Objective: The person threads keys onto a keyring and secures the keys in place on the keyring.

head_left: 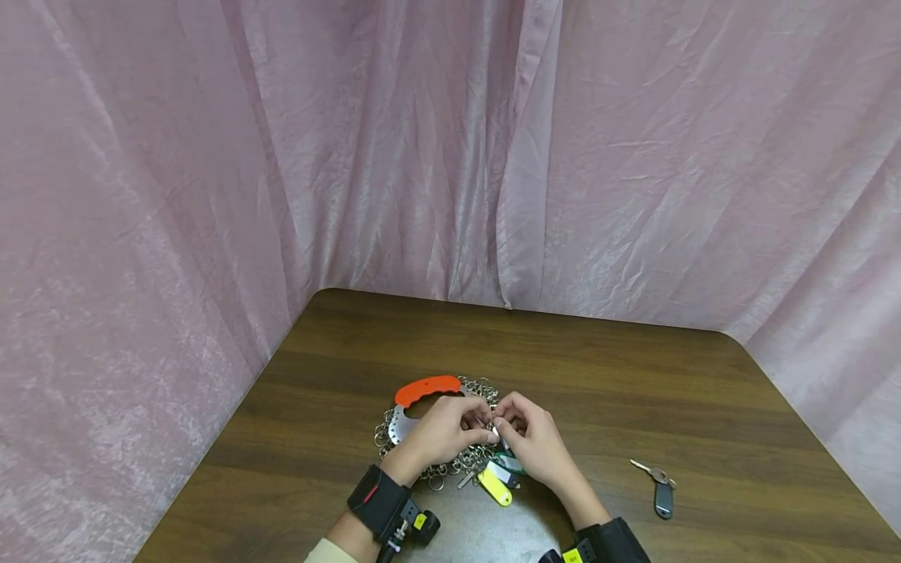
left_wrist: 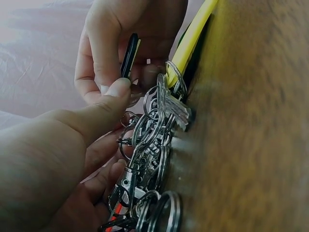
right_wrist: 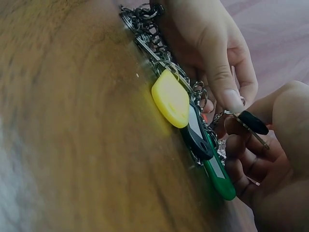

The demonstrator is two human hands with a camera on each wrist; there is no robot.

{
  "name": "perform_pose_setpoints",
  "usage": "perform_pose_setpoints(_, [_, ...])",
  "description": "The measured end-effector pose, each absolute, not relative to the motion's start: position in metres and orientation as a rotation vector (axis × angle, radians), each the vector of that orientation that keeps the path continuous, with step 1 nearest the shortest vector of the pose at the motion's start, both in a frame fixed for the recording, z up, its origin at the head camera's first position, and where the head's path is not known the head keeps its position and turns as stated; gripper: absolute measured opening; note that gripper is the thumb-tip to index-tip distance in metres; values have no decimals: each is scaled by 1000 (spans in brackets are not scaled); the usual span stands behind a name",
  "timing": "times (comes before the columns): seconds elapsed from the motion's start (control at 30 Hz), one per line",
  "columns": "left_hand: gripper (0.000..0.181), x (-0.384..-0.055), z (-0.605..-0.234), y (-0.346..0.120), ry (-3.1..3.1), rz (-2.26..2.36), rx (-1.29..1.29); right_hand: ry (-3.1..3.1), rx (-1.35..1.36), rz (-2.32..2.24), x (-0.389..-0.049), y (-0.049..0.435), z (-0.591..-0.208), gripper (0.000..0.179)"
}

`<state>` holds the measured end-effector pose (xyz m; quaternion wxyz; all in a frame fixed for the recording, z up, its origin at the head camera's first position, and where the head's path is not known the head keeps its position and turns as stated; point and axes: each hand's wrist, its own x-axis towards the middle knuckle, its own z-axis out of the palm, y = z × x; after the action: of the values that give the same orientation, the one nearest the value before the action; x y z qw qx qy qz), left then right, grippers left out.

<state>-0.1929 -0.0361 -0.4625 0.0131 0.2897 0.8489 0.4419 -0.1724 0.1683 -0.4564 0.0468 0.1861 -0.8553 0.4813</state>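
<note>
A large ring holder with an orange grip (head_left: 428, 387) lies on the table, its rim crowded with small metal rings and clasps (left_wrist: 154, 130). Over its right side, my left hand (head_left: 448, 428) pinches a small metal key ring. My right hand (head_left: 535, 446) meets it fingertip to fingertip and pinches at the same ring, partly hidden by the fingers. From that ring hang a black key tag (right_wrist: 253, 123) and a thin key (right_wrist: 259, 140). Below the hands lie a yellow key tag (head_left: 495, 487), a black tag with a white label (right_wrist: 197, 140) and a green tag (right_wrist: 221, 181).
A separate key (head_left: 641, 467) with a dark grey tag (head_left: 663, 500) lies on the wooden table (head_left: 563, 352), right of my right hand. Pink curtains (head_left: 394, 156) hang behind and beside the table.
</note>
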Motion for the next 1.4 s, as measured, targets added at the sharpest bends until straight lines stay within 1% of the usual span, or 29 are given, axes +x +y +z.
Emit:
perform_pose_setpoints(0.2, [15, -193, -462, -37, 2642, 1379, 913, -2627, 559, 1459, -172, 168, -454, 15])
perform_pose_setpoints(0.47, [14, -195, -461, -36, 2651, 1365, 919, -2639, 556, 1443, -172, 170, -452, 16])
perform_pose_setpoints(0.57, [16, -195, -462, -36, 2654, 1363, 917, -2648, 548, 1439, -171, 170, -451, 16])
perform_pose_setpoints(0.73, [19, -195, -464, -37, 2630, 1389, 900, -2622, 511, 1505, -170, 168, -452, 10])
perform_pose_setpoints(0.9, [24, -194, -467, -38, 2606, 1418, 927, -2589, 468, 1587, -169, 167, -454, 11])
perform_pose_setpoints(1.17, [18, -193, -466, -38, 2651, 1400, 952, -2600, 537, 1554, -171, 167, -455, 7])
perform_pose_setpoints(1.27, [16, -194, -465, -38, 2659, 1391, 947, -2600, 561, 1521, -171, 167, -454, 7])
perform_pose_setpoints(1.4, [16, -195, -464, -37, 2656, 1377, 938, -2611, 557, 1489, -171, 168, -453, 12])
